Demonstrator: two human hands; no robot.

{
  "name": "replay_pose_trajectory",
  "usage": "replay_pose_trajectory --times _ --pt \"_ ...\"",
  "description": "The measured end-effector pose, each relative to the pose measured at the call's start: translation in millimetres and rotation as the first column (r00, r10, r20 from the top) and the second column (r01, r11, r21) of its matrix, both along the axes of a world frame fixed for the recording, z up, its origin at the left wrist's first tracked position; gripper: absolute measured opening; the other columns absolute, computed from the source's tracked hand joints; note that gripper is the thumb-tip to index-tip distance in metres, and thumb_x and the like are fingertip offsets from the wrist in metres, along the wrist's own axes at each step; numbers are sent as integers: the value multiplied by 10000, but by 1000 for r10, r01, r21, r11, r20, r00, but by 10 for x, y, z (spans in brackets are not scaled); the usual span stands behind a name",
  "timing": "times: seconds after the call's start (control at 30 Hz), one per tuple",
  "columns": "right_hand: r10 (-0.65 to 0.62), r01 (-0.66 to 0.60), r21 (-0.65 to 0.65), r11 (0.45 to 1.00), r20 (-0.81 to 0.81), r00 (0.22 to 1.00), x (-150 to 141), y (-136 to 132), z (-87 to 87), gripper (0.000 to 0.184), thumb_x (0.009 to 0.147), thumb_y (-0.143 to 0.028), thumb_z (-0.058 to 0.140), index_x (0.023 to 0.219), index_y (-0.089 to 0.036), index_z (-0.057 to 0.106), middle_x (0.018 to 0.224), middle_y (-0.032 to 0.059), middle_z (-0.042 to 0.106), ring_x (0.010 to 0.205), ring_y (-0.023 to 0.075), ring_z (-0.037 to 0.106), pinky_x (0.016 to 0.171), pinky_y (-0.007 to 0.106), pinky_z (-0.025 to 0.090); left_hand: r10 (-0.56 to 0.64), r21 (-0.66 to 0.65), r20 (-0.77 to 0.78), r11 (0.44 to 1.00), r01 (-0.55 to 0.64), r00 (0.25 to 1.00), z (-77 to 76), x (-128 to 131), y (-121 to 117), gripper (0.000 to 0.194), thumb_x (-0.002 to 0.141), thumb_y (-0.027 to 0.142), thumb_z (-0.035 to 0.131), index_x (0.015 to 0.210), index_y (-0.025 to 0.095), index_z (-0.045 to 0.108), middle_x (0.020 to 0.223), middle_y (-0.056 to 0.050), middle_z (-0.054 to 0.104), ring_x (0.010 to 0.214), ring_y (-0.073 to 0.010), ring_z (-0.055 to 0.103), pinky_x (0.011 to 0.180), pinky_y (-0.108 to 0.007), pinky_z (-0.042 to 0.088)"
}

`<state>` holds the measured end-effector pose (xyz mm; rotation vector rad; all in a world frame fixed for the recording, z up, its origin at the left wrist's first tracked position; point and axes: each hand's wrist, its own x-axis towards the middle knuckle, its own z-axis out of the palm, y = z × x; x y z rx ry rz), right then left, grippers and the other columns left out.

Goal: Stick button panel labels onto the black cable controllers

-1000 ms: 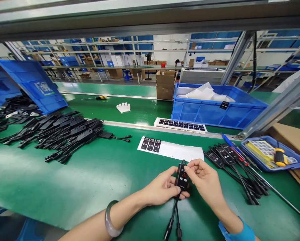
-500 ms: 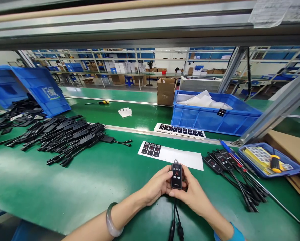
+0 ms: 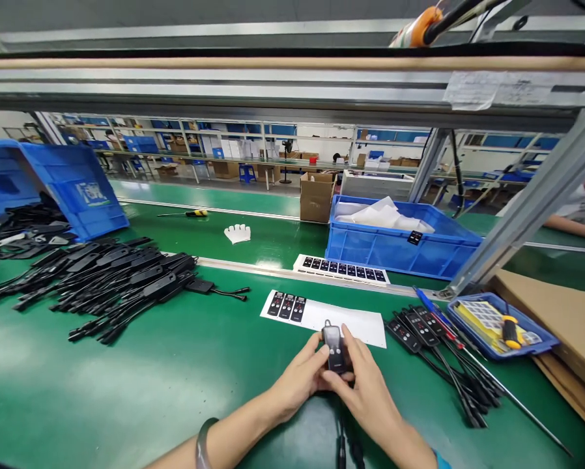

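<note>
A small black controller (image 3: pixel 332 347) with a button sticker on its face and cables hanging below it is held upright over the green bench. My left hand (image 3: pixel 299 378) grips its left side. My right hand (image 3: pixel 365 387) grips its right side, thumb pressed on the face. Just beyond lies a white sticker sheet (image 3: pixel 322 312) with three black stickers at its left end. A second sheet (image 3: pixel 340 268) full of stickers lies farther back.
A pile of unlabelled black controllers (image 3: pixel 107 280) spreads at the left beside a tipped blue crate (image 3: pixel 72 185). Several labelled controllers (image 3: pixel 434 339) lie at the right near a small blue tray (image 3: pixel 505 322) with a screwdriver. A blue bin (image 3: pixel 400 244) stands behind. Another person's arm (image 3: pixel 573 228) shows far right.
The camera has tilted upward, so the hands sit lower in view. My right hand moved from pinching the controller's top to gripping its side with the thumb on the face.
</note>
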<state>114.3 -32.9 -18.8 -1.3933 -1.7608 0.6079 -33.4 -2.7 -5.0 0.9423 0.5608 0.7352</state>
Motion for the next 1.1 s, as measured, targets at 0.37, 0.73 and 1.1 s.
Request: replay_pose_trajectory --times 0.37,0.73,1.1 --pt "-462 394 298 869 774 434 835 266 226 348 792 -113 449 1096 -69 612 918 194 604 823 329 601 658 421 483 757 764 -603 457 456 252 -30 -361 337 517 788 62 396 1303 63 443 1305 -235 490 1236 -326 449 1017 -507 363" --pt "-94 49 93 994 577 811 -38 1013 260 295 825 -125 471 1030 -160 680 967 104 662 924 219 609 817 297 445 796 681 -597 569 461 -101 -183 -404 488 476 826 -9 301 1238 -4 539 1270 -319 497 1205 -379 488 999 -568 341" --pt "-30 -22 261 965 192 981 -486 835 273 196 912 -276 435 805 -202 581 873 70 599 835 205 572 715 314 465 810 711 -575 564 419 -115 9 -557 599 335 851 47 363 1043 126 626 963 -152 630 939 -266 591 872 -431 423"
